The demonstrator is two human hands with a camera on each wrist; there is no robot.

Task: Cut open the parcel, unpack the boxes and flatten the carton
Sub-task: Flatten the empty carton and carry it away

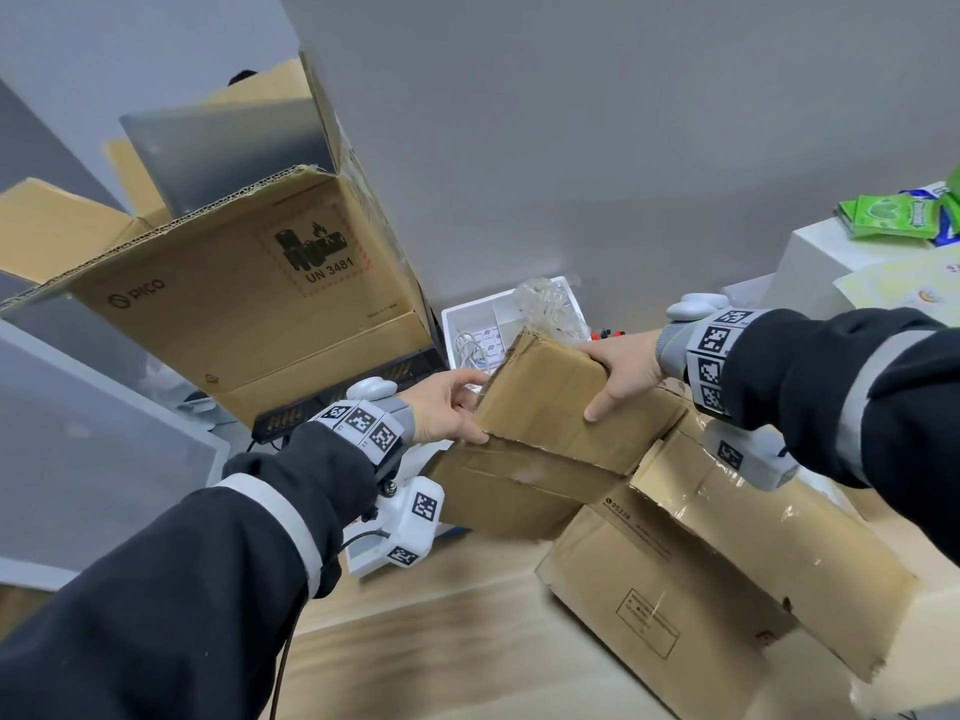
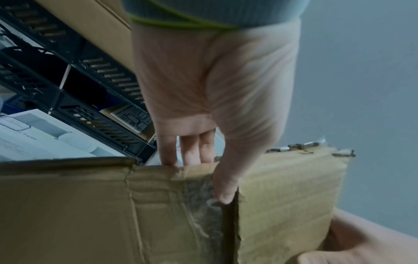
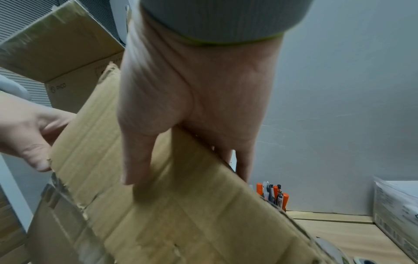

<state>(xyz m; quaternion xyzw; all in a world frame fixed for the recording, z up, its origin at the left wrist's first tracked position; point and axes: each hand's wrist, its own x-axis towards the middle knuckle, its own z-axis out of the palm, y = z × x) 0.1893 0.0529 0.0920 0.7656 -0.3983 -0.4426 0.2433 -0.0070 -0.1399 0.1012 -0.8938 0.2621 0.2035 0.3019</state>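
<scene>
Flattening stage: left hand (image 1: 448,411) and right hand (image 1: 621,371) each grip the emptied carton (image 1: 550,402), fingers clamped over opposite edges; pressing it flat appears next.

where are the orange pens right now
In the right wrist view, the orange pens stand low at the wall, just past the carton that the right hand grips.

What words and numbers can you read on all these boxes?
"PICO": tall brown cardboard box, front face.
"UN 3481": its red-hatched battery label.
"95338": flattened brown carton, near its edge.
"Tracker": white printed box; the rest is blurred.
Framed print on the flattened carton, green packets: too small to read.
</scene>
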